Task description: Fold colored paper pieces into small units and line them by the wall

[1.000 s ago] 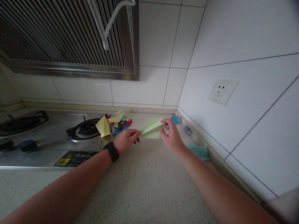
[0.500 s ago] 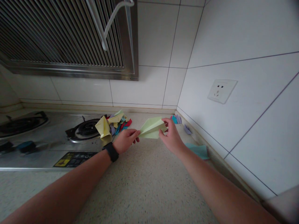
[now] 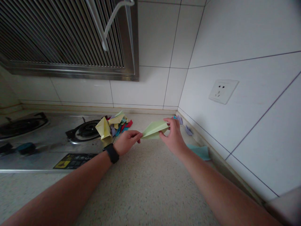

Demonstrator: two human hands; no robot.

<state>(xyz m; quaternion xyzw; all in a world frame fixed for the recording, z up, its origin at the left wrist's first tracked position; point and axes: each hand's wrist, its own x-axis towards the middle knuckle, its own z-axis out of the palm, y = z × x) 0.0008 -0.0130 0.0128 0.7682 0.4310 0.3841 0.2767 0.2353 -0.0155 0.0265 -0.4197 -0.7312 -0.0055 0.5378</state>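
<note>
A pale green paper plane (image 3: 155,128) with creased, folded flaps is held above the counter between both hands. My left hand (image 3: 127,141), with a dark watch on the wrist, pinches its narrow left tip. At the wider right end, my right hand (image 3: 173,135) grips it between thumb and fingers; part of that end is hidden behind them. Left of my left hand lies a pile of folded papers (image 3: 115,124) in yellow, red, blue and purple, next to the burner. Behind my right forearm a light blue paper sheet (image 3: 200,152) lies by the wall.
The steel gas stove (image 3: 51,135) with two burners occupies the left side, under a range hood (image 3: 70,40). Small purple and blue paper pieces (image 3: 188,130) rest along the right wall. A socket (image 3: 223,91) is on that wall. The speckled counter (image 3: 145,185) spreads below the hands.
The paper in my hands has tilted and looks narrower, one flap folded up over the other. My right hand has shifted very slightly; the rest is as before.
</note>
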